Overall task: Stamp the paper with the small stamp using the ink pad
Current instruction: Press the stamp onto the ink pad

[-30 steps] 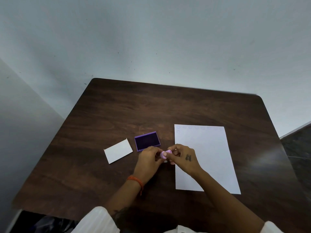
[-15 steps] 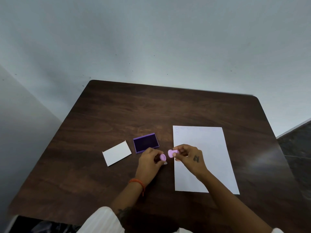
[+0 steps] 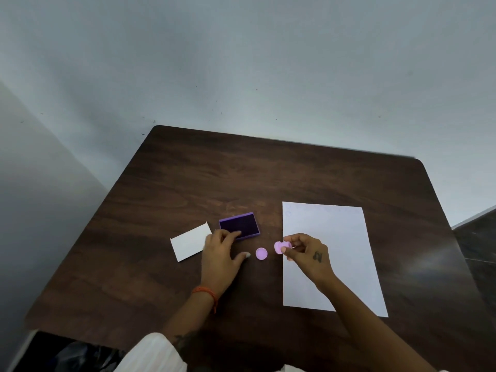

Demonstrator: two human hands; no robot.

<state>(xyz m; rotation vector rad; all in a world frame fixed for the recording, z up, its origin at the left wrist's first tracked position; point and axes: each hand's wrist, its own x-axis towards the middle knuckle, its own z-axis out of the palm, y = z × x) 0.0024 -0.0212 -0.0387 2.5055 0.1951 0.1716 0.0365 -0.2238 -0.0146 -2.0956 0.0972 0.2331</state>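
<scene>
Single head view, looking forward-down, near, over table (image 3: 188, 183).

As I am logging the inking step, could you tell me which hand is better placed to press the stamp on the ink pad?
Right. The right hand already pinches the small stamp; the left hand is empty, fingertips at the ink pad, well placed to steady it.

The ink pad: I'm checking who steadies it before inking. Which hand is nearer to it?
Left. The left hand has its fingertips at the ink pad's near edge, seemingly touching it. The right hand holds the stamp off to the pad's right, over the paper's edge.
</scene>
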